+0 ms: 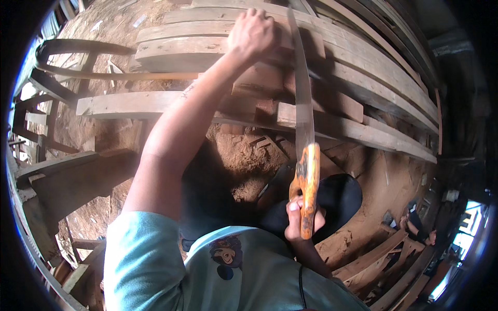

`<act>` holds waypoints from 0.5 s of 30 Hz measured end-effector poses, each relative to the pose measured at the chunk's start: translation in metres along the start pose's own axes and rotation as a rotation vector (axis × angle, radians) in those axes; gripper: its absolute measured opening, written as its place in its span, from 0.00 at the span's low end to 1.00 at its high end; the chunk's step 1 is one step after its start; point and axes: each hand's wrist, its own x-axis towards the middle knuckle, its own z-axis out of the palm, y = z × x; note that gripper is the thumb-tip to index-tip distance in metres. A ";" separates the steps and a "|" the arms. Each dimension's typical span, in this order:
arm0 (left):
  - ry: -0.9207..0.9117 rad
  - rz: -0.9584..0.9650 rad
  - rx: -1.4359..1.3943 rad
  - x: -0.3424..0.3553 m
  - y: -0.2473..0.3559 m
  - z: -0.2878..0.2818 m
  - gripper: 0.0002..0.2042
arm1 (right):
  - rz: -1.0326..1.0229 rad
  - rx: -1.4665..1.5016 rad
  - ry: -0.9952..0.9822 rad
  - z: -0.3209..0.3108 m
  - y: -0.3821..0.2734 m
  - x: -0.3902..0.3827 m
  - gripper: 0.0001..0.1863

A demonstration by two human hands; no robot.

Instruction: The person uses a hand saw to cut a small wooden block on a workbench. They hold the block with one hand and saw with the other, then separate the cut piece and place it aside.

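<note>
Shirt (270,274) nearest; saw handle (309,173) inside right grip (294,220), blade (304,98) pointing away.

Over on the left I see strong daylight bleach the floor (122,23) and pale sleeve (142,254), while shadows darken the planks (363,83), gloom fills the right around a glaring opening (469,225), the saw blade (303,90) looks soft, and edges bow toward a black rim.

Saw blade (304,98) blurred near the top — tip perhaps cut off.
</note>
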 end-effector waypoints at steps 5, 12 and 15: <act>0.028 -0.127 0.058 -0.011 -0.026 -0.001 0.12 | -0.189 0.023 -0.016 0.001 -0.043 0.067 0.10; 0.079 -0.007 0.056 -0.022 -0.039 -0.028 0.12 | -0.080 0.301 0.007 0.007 -0.042 0.071 0.16; 0.061 -0.012 0.038 -0.023 -0.039 -0.033 0.12 | -0.246 0.192 0.056 0.005 -0.031 0.061 0.18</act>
